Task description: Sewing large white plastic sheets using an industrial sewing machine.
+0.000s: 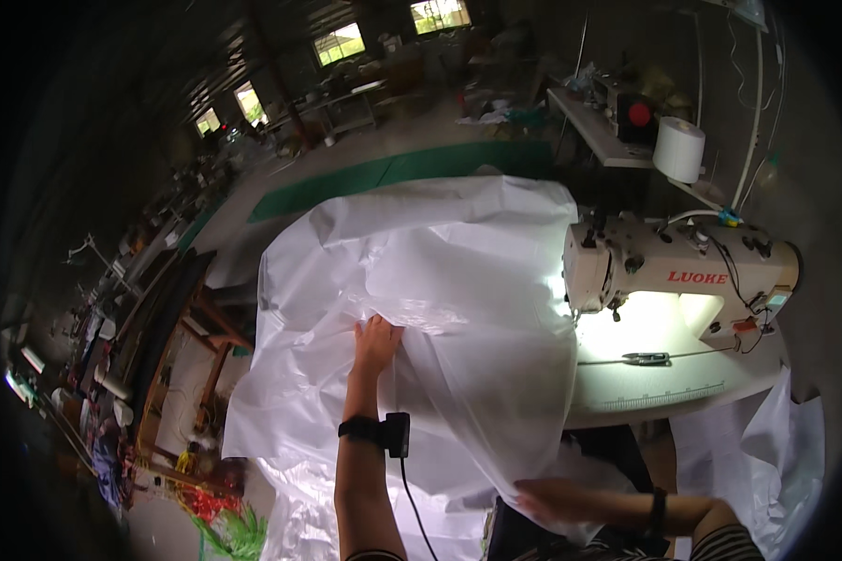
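Note:
A large, shiny white sheet (pixel 477 271), thin and creased like plastic film, drapes over the sewing table and hangs down at the front. My left hand (pixel 377 341) rests on its middle, fingers curled into a gathered fold. Lower right, my right hand (pixel 547 500) is closed at the sheet's near edge and smeared by motion; its fingertips are partly hidden. A taut crease slants between the two hands. Right of the sheet stands a white sewing machine (pixel 692 266), its lamp lit; the sheet's right edge lies beside the needle area, whose details are lost in glare.
Small thread snips (pixel 646 358) lie on the machine bed near a printed ruler scale. A white thread cone (pixel 679 150) stands behind the machine. More white sheeting (pixel 753 458) hangs at right. A wooden frame (pixel 217 346) stands left, with green strips (pixel 239 533) on the floor below.

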`<state>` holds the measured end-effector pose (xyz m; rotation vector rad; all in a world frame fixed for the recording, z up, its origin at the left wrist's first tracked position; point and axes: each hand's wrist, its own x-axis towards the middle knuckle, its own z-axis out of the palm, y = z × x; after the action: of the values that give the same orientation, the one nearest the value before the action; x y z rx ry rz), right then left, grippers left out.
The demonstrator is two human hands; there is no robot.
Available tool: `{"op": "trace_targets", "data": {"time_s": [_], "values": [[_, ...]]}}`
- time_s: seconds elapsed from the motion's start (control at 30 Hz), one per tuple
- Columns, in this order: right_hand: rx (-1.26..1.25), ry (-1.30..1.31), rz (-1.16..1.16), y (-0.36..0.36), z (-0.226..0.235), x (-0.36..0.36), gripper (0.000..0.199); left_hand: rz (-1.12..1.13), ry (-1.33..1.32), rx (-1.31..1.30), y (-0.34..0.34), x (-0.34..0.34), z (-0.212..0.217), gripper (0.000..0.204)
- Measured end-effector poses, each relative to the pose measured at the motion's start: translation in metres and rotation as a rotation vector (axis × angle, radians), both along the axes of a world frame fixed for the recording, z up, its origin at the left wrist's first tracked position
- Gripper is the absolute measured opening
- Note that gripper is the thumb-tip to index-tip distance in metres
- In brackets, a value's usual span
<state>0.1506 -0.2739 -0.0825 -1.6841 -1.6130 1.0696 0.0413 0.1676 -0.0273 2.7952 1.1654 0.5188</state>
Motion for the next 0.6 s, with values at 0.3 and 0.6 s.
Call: {"op": "trace_targets", "data": {"time_s": [0.3,0.6], "values": [[-0.337,-0.189,0.161,-0.041,0.02,0.048,0.033,0.392,-0.237,0.018,0.021,-0.229,0.026,0.014],[0.088,0.275,-0.027,0.071,0.112,0.068,0.031,0.33,-0.296,0.169,-0.149,-0.189,0.055,0.015]]}}
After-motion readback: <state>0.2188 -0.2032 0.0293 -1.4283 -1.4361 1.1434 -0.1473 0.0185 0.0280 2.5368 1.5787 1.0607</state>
